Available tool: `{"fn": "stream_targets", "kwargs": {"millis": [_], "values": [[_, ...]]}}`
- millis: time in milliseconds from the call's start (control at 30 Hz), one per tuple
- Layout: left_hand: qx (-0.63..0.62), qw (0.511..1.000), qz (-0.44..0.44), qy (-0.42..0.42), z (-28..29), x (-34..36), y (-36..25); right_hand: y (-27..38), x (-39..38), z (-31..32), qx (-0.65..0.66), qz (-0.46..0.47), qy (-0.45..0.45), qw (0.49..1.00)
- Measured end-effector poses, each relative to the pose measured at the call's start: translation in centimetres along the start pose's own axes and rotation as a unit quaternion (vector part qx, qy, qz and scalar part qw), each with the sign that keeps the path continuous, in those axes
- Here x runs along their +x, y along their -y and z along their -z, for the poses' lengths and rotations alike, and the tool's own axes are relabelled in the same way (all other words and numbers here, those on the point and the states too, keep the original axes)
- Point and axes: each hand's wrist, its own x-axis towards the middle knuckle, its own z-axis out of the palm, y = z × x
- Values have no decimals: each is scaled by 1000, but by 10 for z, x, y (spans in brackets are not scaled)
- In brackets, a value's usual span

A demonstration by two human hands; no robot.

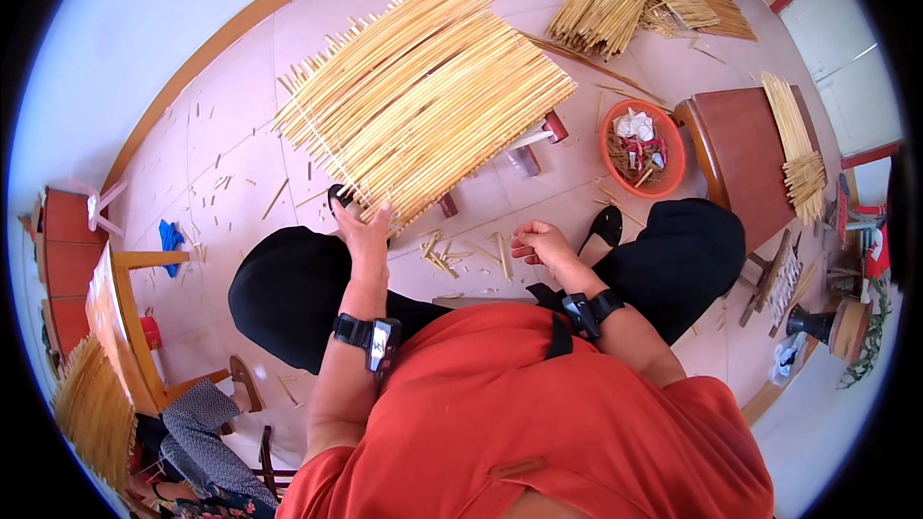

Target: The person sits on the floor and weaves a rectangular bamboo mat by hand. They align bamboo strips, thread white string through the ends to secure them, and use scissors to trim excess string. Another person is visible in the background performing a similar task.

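A mat of straight yellow reed stalks [423, 86] lies in front of me, raised above the floor on a support mostly hidden under it. Pale cords cross the stalks near the mat's left ends. My left hand [365, 238] is at the mat's near corner, thumb and fingers spread apart against the stalk ends. To the right of the mat and apart from it, my right hand [544, 244] hangs over the floor with its fingers curled together. Whatever those fingers may hold is too small to make out. Short cut stalk pieces [440, 258] lie on the floor between my hands.
An orange bucket [675, 183] with scraps stands right of the mat, beside a brown wooden table [735, 149] bearing a stalk bundle [796, 139]. More bundles [598, 8] lie at the far right. A wooden chair [125, 317] and a seated person's leg [207, 418] are at lower left.
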Motion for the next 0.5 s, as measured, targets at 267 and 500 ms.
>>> {"fn": "stream_targets", "kwargs": {"millis": [267,500], "values": [[-270,916,249,160,18,14,24,12,1,-6,50,94,-5,994],[-204,914,276,214,48,32,27,29,0,-8,215,225,-60,948]]}}
